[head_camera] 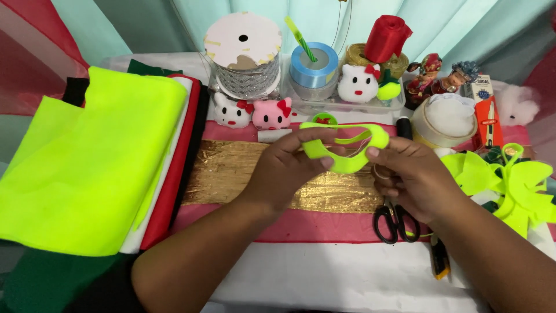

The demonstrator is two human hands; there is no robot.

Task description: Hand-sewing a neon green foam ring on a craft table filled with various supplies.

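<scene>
Both my hands hold a curved strip of neon yellow-green felt (347, 148) above the table's middle. My left hand (286, 168) pinches its left and lower part between thumb and fingers. My right hand (408, 174) grips the strip's right end with the thumb on top. The strip bends into a loop with a gap in the centre. Under my hands lies a gold foil band (231, 168) across pink cloth (313, 226).
A stack of felt sheets (87, 156), neon yellow on top, fills the left. Black-handled scissors (394, 223) and a yellow cutter (439, 264) lie below my right hand. Cut neon felt shapes (509, 185) sit at right. Ribbon spools (314, 66), small plush cat heads (272, 113) and figurines line the back.
</scene>
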